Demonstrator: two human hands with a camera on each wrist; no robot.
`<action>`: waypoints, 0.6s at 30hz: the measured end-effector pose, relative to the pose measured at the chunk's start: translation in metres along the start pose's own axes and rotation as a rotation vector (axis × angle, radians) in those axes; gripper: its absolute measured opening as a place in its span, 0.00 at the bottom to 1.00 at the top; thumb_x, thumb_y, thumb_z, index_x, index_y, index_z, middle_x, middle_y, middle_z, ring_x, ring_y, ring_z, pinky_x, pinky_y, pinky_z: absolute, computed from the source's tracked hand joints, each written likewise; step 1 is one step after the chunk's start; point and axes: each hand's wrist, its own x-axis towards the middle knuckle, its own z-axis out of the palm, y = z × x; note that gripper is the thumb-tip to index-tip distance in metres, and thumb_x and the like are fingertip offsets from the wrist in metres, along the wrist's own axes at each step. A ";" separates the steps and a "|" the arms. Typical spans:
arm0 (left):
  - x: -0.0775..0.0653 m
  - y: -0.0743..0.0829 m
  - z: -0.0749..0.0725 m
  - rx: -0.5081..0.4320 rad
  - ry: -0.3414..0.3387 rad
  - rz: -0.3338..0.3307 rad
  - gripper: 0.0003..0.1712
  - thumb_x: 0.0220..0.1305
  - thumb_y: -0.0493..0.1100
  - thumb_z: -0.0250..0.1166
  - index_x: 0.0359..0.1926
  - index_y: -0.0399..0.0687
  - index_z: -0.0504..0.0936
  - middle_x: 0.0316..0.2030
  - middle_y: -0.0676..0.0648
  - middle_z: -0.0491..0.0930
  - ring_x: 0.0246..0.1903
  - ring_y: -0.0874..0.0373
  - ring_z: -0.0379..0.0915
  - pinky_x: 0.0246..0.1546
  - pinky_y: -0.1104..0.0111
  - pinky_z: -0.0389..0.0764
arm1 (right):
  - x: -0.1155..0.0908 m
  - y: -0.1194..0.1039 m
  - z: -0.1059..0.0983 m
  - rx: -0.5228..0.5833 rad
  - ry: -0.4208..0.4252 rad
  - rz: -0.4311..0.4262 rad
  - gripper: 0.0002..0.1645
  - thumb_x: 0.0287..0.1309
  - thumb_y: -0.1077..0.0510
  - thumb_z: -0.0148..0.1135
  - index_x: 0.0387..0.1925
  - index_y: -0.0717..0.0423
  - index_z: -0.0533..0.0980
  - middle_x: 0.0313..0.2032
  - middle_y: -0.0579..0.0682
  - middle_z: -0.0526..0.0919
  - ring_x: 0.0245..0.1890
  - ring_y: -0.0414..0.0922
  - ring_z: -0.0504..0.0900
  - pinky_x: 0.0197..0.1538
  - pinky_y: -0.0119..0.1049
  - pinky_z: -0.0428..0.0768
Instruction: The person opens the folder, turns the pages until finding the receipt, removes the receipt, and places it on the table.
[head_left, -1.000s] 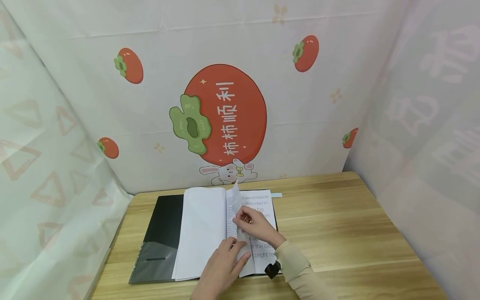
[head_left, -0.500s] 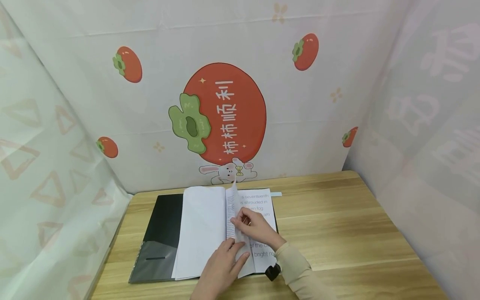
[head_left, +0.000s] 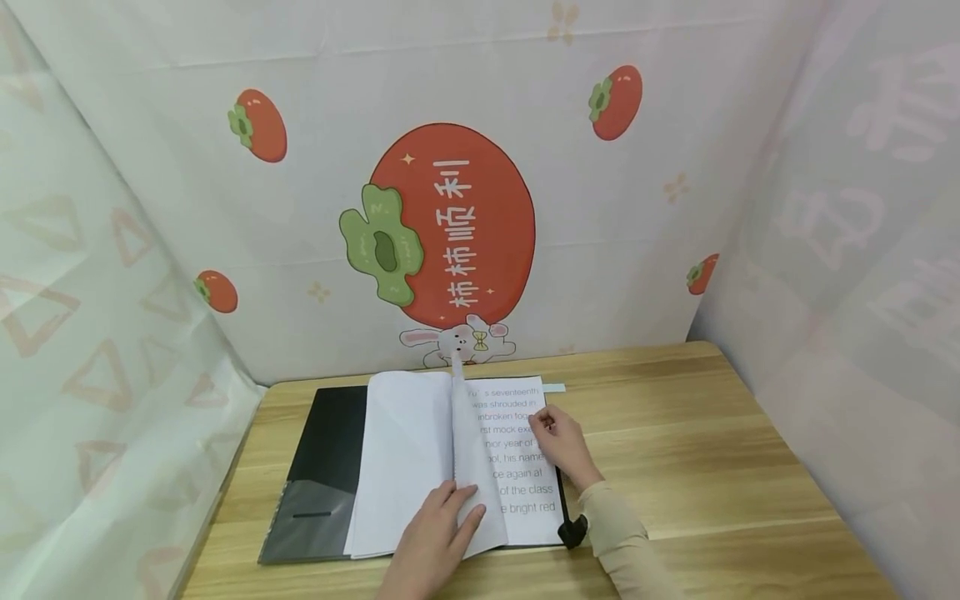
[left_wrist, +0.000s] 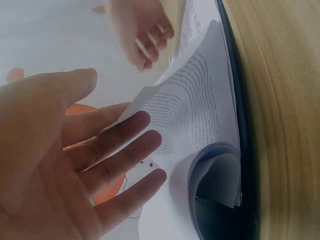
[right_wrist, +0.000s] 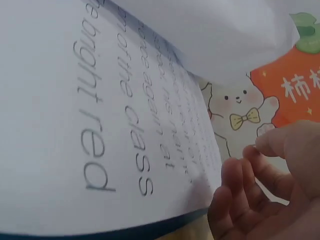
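An open black folder (head_left: 330,442) lies on the table with paper sheets inside. White blank pages (head_left: 408,458) are turned over to its left side. One partly lifted page (head_left: 471,467) stands curved near the spine; the left wrist view shows small print on one face. My left hand (head_left: 435,533) rests its extended fingers against this page's lower part. Loosely curled and holding nothing visible, my right hand (head_left: 562,446) is at the right edge of the large-print page (head_left: 517,492). In the right wrist view, the thumb and index fingertips of that hand (right_wrist: 272,185) nearly meet.
A pale blue tab (head_left: 553,388) sticks out at the folder's upper right. The wooden table (head_left: 675,467) extends to the right. Behind it hangs a white cloth (head_left: 600,275) printed with persimmons and a rabbit. A black device (head_left: 572,531) sits at my right wrist.
My right hand has left the lifted page and moved right to the large-print page's edge. The lifted page has tipped left, uncovering more large print. My left hand stays nearly in place.
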 end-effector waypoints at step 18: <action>-0.008 -0.014 -0.012 -0.048 -0.049 -0.203 0.23 0.77 0.57 0.63 0.59 0.45 0.86 0.49 0.52 0.79 0.43 0.58 0.74 0.46 0.56 0.83 | 0.000 0.025 -0.005 -0.047 0.044 0.084 0.24 0.73 0.57 0.63 0.62 0.69 0.79 0.44 0.56 0.79 0.43 0.49 0.77 0.45 0.40 0.77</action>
